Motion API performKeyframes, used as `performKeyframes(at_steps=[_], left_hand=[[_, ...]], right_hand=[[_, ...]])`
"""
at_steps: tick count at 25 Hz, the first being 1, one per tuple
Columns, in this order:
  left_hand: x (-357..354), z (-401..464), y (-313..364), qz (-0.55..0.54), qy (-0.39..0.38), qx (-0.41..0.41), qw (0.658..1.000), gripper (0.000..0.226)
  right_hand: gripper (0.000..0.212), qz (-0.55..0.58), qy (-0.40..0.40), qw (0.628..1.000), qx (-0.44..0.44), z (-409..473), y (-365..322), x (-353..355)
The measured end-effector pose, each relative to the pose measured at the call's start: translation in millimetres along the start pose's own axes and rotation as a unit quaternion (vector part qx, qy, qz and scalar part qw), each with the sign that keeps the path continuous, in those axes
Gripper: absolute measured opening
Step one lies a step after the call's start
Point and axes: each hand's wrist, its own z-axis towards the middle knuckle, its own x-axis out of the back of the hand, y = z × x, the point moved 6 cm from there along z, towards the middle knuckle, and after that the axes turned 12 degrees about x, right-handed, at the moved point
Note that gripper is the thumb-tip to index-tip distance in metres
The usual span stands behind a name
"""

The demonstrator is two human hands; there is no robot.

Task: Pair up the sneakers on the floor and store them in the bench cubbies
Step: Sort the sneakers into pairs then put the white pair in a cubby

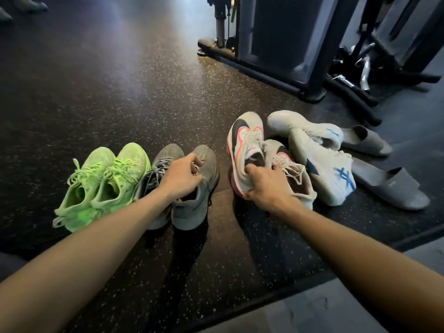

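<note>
Left hand [180,179] curls into the grey knit sneakers [194,188] — right hand [265,183] grips the white sneaker with black swoosh and pink trim [242,143] at its collar.

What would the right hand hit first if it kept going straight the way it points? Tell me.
The right hand already grips the white sneaker with black swoosh and pink trim; beyond that shoe's toe, only speckled dark rubber floor shows, though depth is unclear.

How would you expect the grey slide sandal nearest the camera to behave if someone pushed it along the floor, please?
The grey sandal looks like moulded foam, so probably light and fairly stiff. It lies flat on its broad sole, so tipping seems unlikely. The speckled floor looks rubbery, so it may drag.
</note>
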Motion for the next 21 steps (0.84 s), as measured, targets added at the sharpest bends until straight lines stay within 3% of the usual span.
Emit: performKeyframes(at_steps=[4,8,13,15,17,19,21], left_hand=[[-16.9,-15.8,3.8,0.008,-0.031,-0.051,0.998,0.021],[-43.5,-34.8,19.4,0.021,-0.066,-0.138,0.988,0.025],[-61.8,-53.7,32.1,-0.002,-0.105,-0.177,0.979,0.036],[-71.0,-57.5,37.8,0.087,-0.129,-0.197,0.968,0.046],[-83.3,-58.9,41.4,0.199,-0.147,-0.204,0.947,0.050],[-87.9,-59.5,45.5,0.228,-0.129,-0.202,0.944,0.040],[-88.4,-58.9,48.2,0.229,-0.112,-0.213,0.943,0.032]], right_hand=[[0.023,0.005,-0.061,0.998,0.013,4.1,-21.4,-48.5],[0.020,0.020,-0.071,0.997,0.011,5.4,-28.1,-80.4],[0.040,0.165,-0.087,0.980,0.064,-6.5,-3.6,-64.0],[0.052,0.073,-0.018,0.996,0.053,-18.9,24.9,-41.7],[0.063,-0.024,0.010,0.999,-0.030,-36.0,61.6,-27.1],[0.070,-0.079,-0.064,0.988,-0.113,-50.5,93.0,-28.9],[0.057,-0.094,-0.127,0.978,-0.137,-59.9,110.6,-39.6]])
